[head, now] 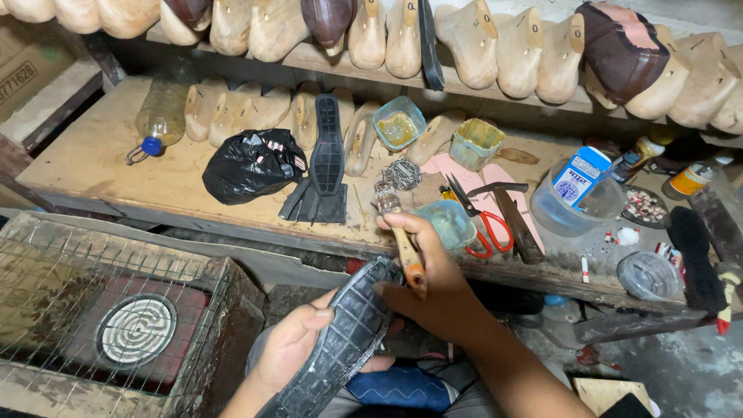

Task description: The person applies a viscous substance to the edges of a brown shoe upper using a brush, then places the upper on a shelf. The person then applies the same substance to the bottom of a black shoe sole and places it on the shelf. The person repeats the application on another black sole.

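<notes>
- Both hands are busy: the left hand (298, 344) wraps closed around the black rubber sole (340, 340), tread side up, held over the lap below the workbench (101, 174).
- Keeping that grip firm would likely stop the sole flexing.
- To its right, the right hand (433, 282) pinches a wooden-handled brush (401, 236), bristles raised beside the small glue tub (449, 223).
- Even strokes probably suit best.

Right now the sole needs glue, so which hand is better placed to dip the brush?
Probably the right hand: it grips the wooden-handled brush beside the small teal tub. The left hand holds the black rubber sole.
</notes>
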The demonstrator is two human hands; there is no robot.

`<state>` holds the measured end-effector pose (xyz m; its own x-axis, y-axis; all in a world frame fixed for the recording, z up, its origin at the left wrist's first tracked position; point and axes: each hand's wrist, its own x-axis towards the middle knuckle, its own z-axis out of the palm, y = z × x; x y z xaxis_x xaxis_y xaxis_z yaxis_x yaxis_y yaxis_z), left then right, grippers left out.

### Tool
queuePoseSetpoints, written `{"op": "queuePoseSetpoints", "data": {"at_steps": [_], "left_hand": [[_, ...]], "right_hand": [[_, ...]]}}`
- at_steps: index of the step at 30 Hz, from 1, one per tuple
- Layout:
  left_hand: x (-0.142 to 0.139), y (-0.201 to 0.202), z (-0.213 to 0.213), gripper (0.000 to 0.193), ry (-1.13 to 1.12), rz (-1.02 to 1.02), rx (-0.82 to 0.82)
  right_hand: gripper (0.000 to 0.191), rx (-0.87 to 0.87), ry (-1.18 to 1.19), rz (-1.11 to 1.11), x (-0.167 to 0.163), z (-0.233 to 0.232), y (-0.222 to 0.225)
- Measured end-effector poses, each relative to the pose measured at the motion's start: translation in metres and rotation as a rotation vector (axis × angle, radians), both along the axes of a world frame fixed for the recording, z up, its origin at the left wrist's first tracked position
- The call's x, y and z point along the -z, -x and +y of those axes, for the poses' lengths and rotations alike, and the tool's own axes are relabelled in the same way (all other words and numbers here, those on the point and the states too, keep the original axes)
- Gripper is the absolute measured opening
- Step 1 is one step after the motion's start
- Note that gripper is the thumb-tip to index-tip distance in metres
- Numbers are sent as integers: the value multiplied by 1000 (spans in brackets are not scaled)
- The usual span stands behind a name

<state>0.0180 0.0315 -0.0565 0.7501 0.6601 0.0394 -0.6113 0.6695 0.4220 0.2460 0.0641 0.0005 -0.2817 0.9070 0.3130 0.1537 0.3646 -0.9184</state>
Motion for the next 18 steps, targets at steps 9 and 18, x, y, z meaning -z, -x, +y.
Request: {"op": "queuePoseSetpoints", "data": {"at_steps": [9,18], "left_hand": [[15,49,8,108,30,-138,-123],[-29,0,8,124,-56,-235,-702]], "right_hand": [[76,335,13,43,18,20,-39],[90,200,311,268,45,-18,18]]}}
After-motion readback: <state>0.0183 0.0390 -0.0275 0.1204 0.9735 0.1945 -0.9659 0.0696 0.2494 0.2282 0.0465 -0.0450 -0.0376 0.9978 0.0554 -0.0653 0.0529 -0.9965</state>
